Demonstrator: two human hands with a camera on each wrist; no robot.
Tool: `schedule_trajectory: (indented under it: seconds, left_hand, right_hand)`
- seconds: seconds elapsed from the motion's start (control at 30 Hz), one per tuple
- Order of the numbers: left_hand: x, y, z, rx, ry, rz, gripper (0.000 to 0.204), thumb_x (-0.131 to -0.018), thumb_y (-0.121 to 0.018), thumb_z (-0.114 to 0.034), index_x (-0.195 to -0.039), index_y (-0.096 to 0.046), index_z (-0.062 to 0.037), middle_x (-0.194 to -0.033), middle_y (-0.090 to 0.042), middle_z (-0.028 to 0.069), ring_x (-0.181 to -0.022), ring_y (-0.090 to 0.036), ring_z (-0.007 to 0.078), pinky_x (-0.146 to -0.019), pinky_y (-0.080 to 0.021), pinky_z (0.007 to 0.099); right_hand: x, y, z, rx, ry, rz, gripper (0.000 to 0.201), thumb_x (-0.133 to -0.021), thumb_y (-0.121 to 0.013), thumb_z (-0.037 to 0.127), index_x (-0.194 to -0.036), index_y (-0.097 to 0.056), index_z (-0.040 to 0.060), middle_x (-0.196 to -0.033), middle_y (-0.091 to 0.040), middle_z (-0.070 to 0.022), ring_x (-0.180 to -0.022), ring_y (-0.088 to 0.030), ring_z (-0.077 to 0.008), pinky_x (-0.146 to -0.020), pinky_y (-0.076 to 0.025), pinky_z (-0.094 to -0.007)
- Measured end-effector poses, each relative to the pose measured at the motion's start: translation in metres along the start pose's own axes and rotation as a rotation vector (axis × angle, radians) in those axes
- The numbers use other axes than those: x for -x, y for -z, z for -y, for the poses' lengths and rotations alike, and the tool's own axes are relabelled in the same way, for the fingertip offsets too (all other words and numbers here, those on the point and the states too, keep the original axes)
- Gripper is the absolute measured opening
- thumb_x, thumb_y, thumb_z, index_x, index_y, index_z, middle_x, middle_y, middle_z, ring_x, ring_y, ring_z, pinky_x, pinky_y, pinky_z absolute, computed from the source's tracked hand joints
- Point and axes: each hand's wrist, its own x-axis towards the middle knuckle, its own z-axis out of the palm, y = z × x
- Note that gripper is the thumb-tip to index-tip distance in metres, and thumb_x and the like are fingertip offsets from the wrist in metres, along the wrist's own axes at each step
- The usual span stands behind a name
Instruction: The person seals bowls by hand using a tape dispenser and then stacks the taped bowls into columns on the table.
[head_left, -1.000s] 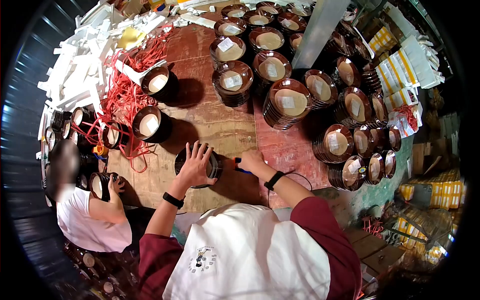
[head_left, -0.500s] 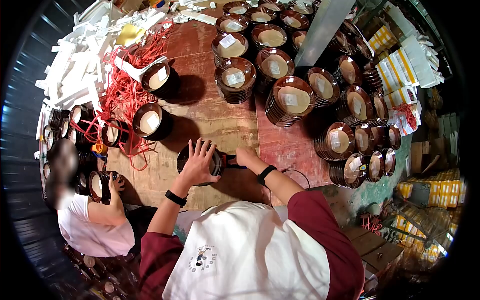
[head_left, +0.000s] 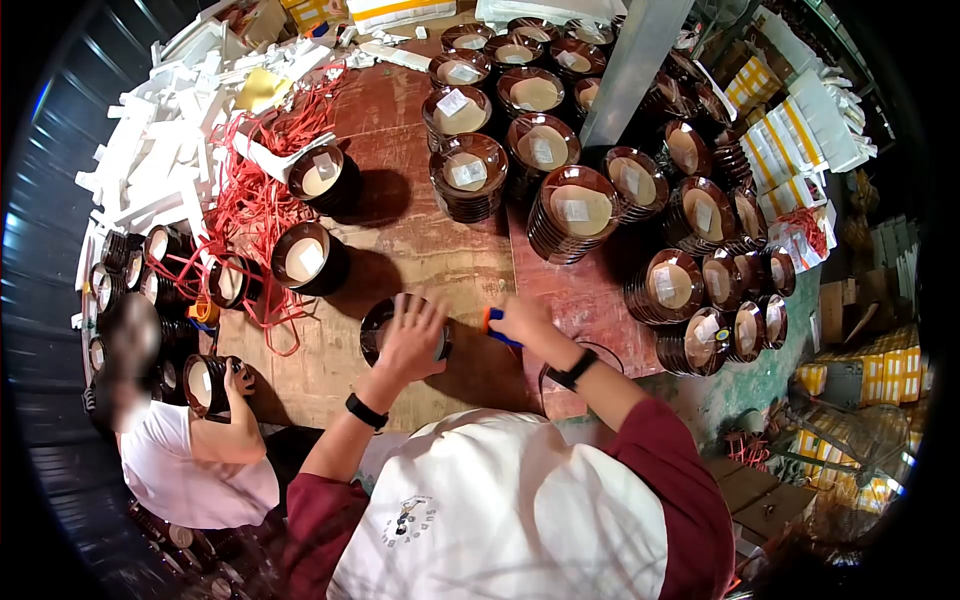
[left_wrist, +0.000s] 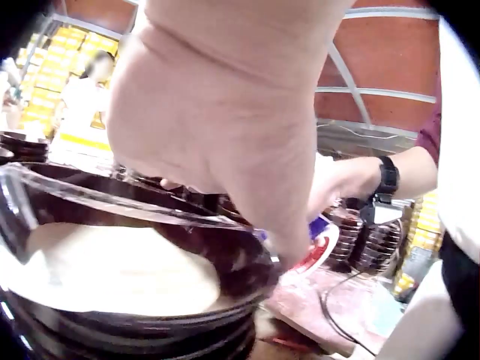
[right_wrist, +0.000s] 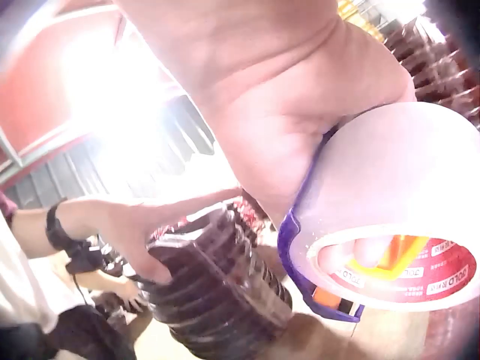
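Observation:
In the head view, a stack of dark brown bowls (head_left: pixel 374 330) stands on the wooden tabletop, its top partly hidden by my left hand (head_left: pixel 413 343). The fingers of that hand are spread and fairly straight over the rim. The right wrist view shows the left hand (right_wrist: pixel 124 225) touching the top of the ribbed stack (right_wrist: pixel 217 292), which has clear film at its edge. My right hand (head_left: pixel 527 326) grips a blue and orange tape dispenser (head_left: pixel 497 325), apart from the stack on its right. Its wide clear tape roll (right_wrist: pixel 390 180) has a red and white core.
Two bowl stacks (head_left: pixel 307 258) stand beyond, near tangled red straps (head_left: pixel 255 190) and white foam scraps (head_left: pixel 160 160). Many labelled stacks (head_left: pixel 575 210) fill the right and back around a metal post (head_left: pixel 635 75). Another person (head_left: pixel 195 450) at left holds a stack (head_left: pixel 205 385).
The right hand has come toward the stack with the dispenser, then moved back right, away from it. The left hand has stayed over the bowls. The other person's stack has shifted slightly.

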Motion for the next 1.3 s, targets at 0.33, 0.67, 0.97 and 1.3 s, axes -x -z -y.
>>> schedule_trajectory:
  seconds: [0.33, 0.67, 0.97, 1.3]
  left_hand:
    - [-0.043, -0.038, -0.079, -0.255, -0.01, 0.766, 0.065, -0.092, -0.054, -0.038, -0.147, -0.044, -0.0051, -0.151, -0.043, 0.0164, -0.137, -0.038, 0.0392, -0.113, -0.024, 0.0523]
    - [-0.076, -0.033, -0.107, -0.026, 0.083, 0.896, 0.051, -0.1, -0.045, -0.04, -0.141, -0.055, -0.0099, -0.144, -0.054, 0.0108, -0.127, -0.055, 0.033, -0.103, -0.044, 0.0398]
    - [-0.068, 0.027, 0.067, 0.556, 0.338, 0.154, 0.06, -0.087, -0.066, -0.054, -0.126, -0.066, -0.0077, -0.116, -0.069, 0.0197, -0.107, -0.066, 0.0321, -0.089, -0.052, 0.0404]
    - [0.035, -0.043, 0.107, 2.061, 0.834, 0.282, 0.049, -0.097, -0.059, -0.046, -0.121, -0.064, -0.0038, -0.114, -0.071, 0.0119, -0.095, -0.071, 0.0234, -0.085, -0.058, 0.0393]
  right_hand:
    - [0.148, 0.041, -0.061, -0.429, -0.287, 0.103, 0.06, -0.079, -0.07, 0.057, -0.085, -0.073, -0.0028, -0.08, -0.071, -0.0239, -0.081, -0.071, -0.0359, -0.073, -0.054, -0.0425]
    - [0.209, 0.016, -0.091, -0.659, -0.503, 0.042, 0.061, -0.081, -0.068, 0.06, -0.09, -0.074, 0.0005, -0.079, -0.071, -0.0221, -0.079, -0.071, -0.0351, -0.07, -0.053, -0.0411]
    - [0.203, 0.03, -0.093, -0.634, -0.475, -0.061, 0.061, -0.081, -0.069, 0.059, -0.076, -0.072, -0.0018, -0.066, -0.067, -0.0188, -0.065, -0.069, -0.0313, -0.062, -0.052, -0.0395]
    - [0.2, 0.011, -0.081, -0.735, -0.417, 0.009, 0.056, -0.085, -0.07, 0.052, -0.082, -0.073, -0.0029, -0.064, -0.067, -0.0126, -0.059, -0.067, -0.0195, -0.058, -0.05, -0.0336]
